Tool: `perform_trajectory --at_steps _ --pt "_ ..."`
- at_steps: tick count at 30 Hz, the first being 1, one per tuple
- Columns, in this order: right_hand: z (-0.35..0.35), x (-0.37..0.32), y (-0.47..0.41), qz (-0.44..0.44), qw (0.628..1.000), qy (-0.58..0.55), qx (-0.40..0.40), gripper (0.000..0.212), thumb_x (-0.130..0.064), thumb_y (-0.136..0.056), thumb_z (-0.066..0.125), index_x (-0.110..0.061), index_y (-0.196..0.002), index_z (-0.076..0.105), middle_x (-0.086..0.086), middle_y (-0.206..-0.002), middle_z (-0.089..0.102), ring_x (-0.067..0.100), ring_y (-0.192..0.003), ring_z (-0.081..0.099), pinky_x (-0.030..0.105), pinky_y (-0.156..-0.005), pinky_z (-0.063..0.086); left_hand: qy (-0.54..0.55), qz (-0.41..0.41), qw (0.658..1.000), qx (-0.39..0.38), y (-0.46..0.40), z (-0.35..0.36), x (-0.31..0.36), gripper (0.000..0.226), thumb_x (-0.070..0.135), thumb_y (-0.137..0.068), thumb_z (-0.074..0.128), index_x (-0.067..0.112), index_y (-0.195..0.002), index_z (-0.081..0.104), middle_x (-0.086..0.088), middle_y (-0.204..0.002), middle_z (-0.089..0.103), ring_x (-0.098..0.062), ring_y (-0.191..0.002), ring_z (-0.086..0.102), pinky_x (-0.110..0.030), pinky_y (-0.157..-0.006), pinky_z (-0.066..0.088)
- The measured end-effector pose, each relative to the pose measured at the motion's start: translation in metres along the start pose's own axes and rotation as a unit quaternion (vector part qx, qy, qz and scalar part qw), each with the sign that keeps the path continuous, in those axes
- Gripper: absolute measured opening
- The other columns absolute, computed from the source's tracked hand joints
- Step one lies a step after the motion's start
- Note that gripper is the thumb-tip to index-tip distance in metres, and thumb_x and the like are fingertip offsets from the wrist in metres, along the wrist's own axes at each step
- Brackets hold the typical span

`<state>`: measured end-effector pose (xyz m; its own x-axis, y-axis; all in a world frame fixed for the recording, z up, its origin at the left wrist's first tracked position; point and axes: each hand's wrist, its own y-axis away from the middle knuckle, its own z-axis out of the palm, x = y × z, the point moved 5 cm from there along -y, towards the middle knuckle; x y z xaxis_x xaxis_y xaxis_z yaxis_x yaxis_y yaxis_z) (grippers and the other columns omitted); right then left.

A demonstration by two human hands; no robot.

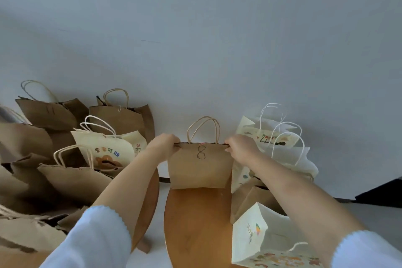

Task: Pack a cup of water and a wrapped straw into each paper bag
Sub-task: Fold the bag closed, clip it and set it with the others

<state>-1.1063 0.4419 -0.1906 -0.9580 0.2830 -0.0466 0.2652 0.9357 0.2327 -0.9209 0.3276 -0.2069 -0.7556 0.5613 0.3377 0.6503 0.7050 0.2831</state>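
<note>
Holding: the left hand and the right hand each pinch a top corner of the brown paper bag, fingers curled over its rim.
Bag look: plain brown kraft paper, flat front, a hand-drawn "8" just under the rim, two twisted paper handles standing upright above the mouth.
Bag place: upright at the far edge of the round wooden stool, against the pale wall.
Left of the stool: a heap of brown bags, some slumped, and a cream bag with coloured characters.
Right of the stool: white printed bags behind the right hand, and a cream bag with a butterfly print nearest the camera.
Sleeves: pale blue cuffs on both forearms.
Contents: the inside of the held bag is hidden.
</note>
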Motion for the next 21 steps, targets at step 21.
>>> perform_trajectory --at_steps 21 --pt "0.022 0.044 -0.072 0.034 0.998 0.008 -0.043 0.016 -0.025 -0.094 0.051 -0.011 -0.099 0.056 0.005 -0.095 0.06 0.026 -0.094 0.057 0.033 -0.073 0.047 -0.002 0.002 0.998 -0.062 -0.097 0.019 0.012 0.037 0.025 -0.098 0.045 0.01 -0.131 0.049 -0.008 -0.129 0.055 -0.026 -0.116 0.051 -0.035 -0.091 0.042"
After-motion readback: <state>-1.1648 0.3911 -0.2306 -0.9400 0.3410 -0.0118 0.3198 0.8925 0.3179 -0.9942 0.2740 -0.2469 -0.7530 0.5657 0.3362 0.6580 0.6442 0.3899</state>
